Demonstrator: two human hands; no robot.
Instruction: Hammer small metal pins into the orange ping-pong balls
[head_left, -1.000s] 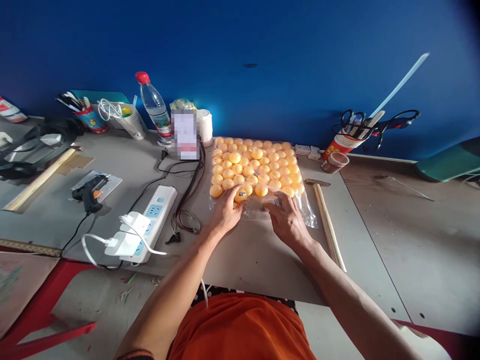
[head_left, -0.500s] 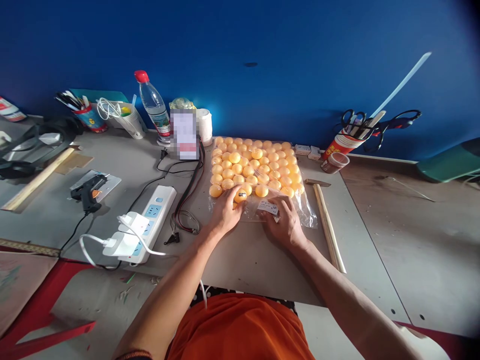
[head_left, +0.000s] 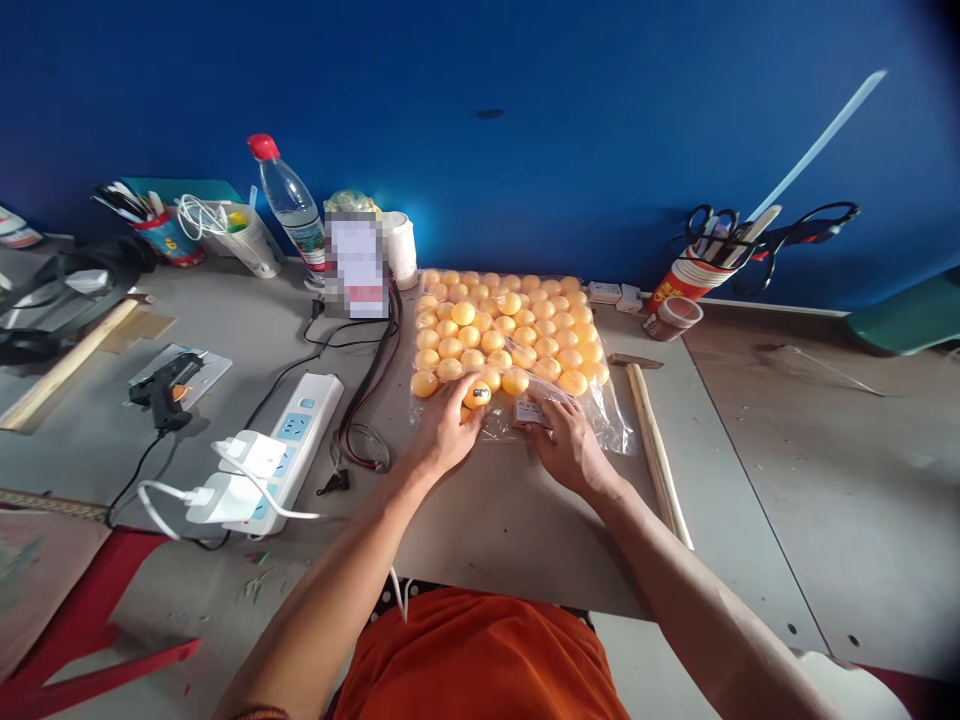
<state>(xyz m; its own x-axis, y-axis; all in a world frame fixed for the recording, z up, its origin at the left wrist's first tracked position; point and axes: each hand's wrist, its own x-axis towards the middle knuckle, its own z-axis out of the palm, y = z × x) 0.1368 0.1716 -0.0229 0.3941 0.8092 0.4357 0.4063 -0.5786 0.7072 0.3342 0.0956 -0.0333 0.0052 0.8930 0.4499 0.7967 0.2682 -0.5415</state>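
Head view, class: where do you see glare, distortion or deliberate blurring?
Head view: glare glints on the clear bag of orange balls; a bright patch lights the blue wall; table edges bow from the wide lens; a pixelated block hides something upright; corners darken.

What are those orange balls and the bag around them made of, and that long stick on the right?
The orange balls look like thin matte plastic: smooth, evenly coloured, all alike. The bag seems to be clear glossy plastic film; it crinkles and catches light near the right hand. The stick is probably bare wood, pale and unpainted.
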